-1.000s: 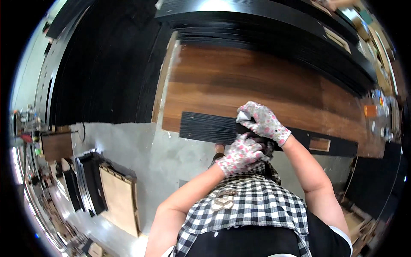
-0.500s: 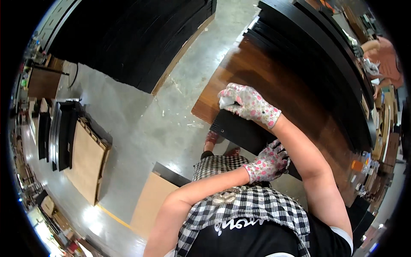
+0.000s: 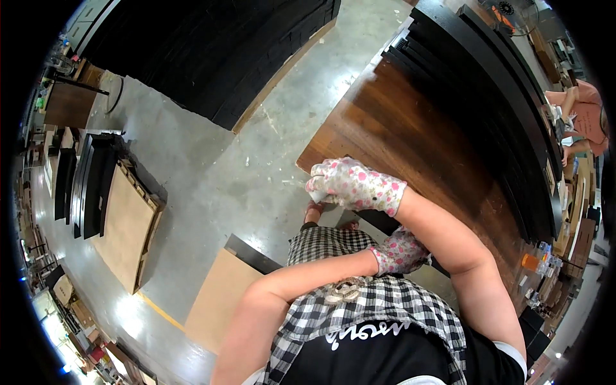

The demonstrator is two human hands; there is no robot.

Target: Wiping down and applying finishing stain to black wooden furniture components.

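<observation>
My right hand (image 3: 356, 185), in a white glove with pink flowers, is closed around a small white wad (image 3: 318, 196); its exact kind is unclear. It is at the left end of a narrow black board (image 3: 377, 222), near the edge of a brown wood-grain tabletop (image 3: 391, 122). My left hand (image 3: 402, 251), gloved alike, lies lower at the near side of the board, in front of my apron. My right forearm crosses over it, so its fingers are hidden.
Long black boards (image 3: 475, 109) are stacked along the tabletop's far right. A big black stack (image 3: 212, 58) stands at the upper left. Tan panels lie on a pallet (image 3: 125, 224), and another tan panel (image 3: 221, 292) is nearer. A co-worker (image 3: 584, 119) is at the right.
My right hand has moved down and slightly left with the white wad, toward the board's left end. My left hand stays near its place, now more covered by my right forearm.
</observation>
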